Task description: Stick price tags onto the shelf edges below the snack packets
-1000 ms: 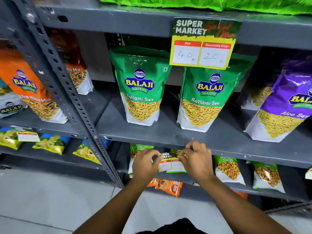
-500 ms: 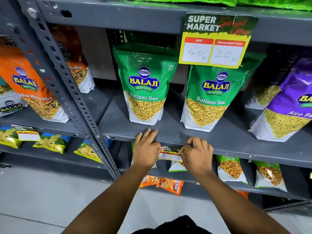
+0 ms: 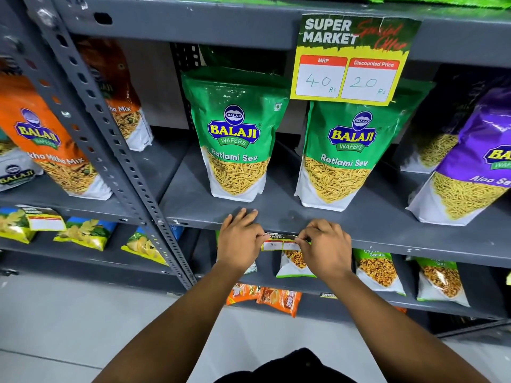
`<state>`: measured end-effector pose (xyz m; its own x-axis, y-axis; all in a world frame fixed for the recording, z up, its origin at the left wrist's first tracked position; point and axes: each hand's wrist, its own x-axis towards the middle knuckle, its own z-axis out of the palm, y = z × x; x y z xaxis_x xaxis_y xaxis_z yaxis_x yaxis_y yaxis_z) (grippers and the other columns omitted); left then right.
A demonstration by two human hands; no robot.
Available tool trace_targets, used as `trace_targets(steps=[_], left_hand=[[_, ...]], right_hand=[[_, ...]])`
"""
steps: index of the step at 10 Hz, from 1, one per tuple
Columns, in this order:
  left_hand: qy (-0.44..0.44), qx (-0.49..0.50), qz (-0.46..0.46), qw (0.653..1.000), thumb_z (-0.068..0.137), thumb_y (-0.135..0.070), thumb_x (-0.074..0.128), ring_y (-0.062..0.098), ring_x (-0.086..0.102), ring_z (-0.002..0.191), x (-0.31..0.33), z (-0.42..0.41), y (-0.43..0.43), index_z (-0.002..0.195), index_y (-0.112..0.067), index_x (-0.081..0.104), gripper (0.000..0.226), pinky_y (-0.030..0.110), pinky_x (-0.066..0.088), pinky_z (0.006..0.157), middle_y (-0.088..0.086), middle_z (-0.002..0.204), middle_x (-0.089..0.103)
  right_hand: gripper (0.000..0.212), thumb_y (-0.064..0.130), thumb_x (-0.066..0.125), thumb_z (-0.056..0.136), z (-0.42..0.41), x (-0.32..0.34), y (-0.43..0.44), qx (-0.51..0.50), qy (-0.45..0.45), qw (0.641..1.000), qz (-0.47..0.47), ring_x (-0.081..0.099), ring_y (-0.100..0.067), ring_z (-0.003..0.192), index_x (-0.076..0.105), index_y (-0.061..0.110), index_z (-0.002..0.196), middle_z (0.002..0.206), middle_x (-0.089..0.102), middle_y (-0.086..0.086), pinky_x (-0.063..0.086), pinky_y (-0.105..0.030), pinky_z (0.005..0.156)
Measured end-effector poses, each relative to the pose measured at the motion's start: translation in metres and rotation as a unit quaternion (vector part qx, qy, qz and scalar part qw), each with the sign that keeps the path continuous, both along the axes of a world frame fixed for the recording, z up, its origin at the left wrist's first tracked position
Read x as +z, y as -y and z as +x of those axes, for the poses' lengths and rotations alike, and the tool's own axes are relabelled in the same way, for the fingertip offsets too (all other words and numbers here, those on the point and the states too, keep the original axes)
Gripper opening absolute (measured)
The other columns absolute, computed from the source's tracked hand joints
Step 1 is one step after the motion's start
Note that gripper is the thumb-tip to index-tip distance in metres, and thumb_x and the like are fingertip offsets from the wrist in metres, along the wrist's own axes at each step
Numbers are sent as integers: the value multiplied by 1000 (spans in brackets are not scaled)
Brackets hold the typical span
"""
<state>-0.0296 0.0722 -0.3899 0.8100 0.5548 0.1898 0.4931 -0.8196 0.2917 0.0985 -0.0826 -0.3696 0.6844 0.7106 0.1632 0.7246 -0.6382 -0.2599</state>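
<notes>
A small yellow and green price tag [image 3: 278, 242] lies against the front edge of the grey shelf [image 3: 401, 244], below two green Ratlami Sev packets [image 3: 235, 139] [image 3: 348, 150]. My left hand [image 3: 239, 240] pinches the tag's left end, its fingers spread up over the shelf lip. My right hand [image 3: 323, 244] pinches the tag's right end with curled fingers. The tag's right half is hidden behind my fingers. A larger price tag [image 3: 351, 59] marked 40 and 20 hangs from the shelf edge above.
A slotted grey upright [image 3: 110, 139] divides the racks. Orange mix packets [image 3: 49, 145] stand to the left, a purple Aloo Sev packet [image 3: 475, 167] to the right. Small green packets [image 3: 378, 269] fill the lower shelf. Another tag [image 3: 45, 221] hangs at the lower left.
Both hands rose with the tag from in front of the lower shelf to the shelf edge. My left hand's fingers spread over the lip. The view moved closer.
</notes>
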Motion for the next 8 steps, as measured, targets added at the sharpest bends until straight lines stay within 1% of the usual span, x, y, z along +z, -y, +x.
trace_targets(steps=[2, 3, 4, 5, 6, 7, 8], left_hand=[[-22, -9, 8, 1000, 88, -42, 56, 22, 38, 135, 8, 1, -3, 81, -24, 69, 23, 42, 32, 107, -2, 140, 52], [-27, 17, 3, 999, 78, -46, 66, 27, 58, 114, 20, 8, -7, 84, -20, 61, 27, 39, 47, 88, 0, 122, 66], [-34, 50, -22, 998, 66, -48, 74, 34, 67, 88, 32, 16, -15, 94, -18, 44, 51, 37, 49, 68, 4, 97, 72], [-78, 26, -3, 997, 60, -50, 79, 38, 66, 79, 41, 24, -22, 93, -16, 41, 60, 34, 41, 60, 11, 83, 70], [-100, 16, 5, 995, 59, -53, 79, 37, 64, 82, 47, 29, -22, 91, -17, 44, 61, 34, 39, 61, 11, 87, 69], [-126, 22, -39, 991, 53, -54, 82, 34, 63, 87, 50, 25, -27, 92, -19, 45, 64, 35, 46, 65, 7, 95, 69], [-128, 13, -79, 989, 51, -56, 82, 32, 62, 93, 52, 16, -26, 96, -21, 45, 68, 38, 51, 71, 4, 104, 67]], right_hand=[[10, 38, 64, 83, -2, 3, -1, -9, -17, 1000, 10, 53, -24, 99, 70, 31, 81, 100, 61, 9, 41, -38, 83], [18, 39, 72, 76, 0, 7, -4, -35, -41, 998, 38, 58, -27, 89, 58, 27, 78, 87, 64, 5, 43, -37, 75], [40, 42, 78, 68, 9, 14, -10, -71, -93, 992, 43, 61, -25, 80, 43, 28, 82, 77, 63, 9, 43, -36, 69], [45, 45, 79, 64, 13, 17, -13, -92, -139, 986, 11, 64, -22, 80, 42, 33, 87, 73, 63, 15, 44, -33, 68], [40, 45, 77, 66, 12, 21, -13, -70, -105, 992, 2, 64, -24, 88, 51, 31, 93, 82, 67, 11, 47, -36, 74], [51, 42, 76, 70, 10, 27, -1, -7, -139, 990, 10, 59, -25, 103, 56, 24, 113, 104, 65, 0, 49, -37, 86], [55, 41, 76, 72, 7, 29, 19, 0, -213, 974, 79, 59, -20, 109, 55, 23, 120, 116, 62, -1, 49, -36, 94]])
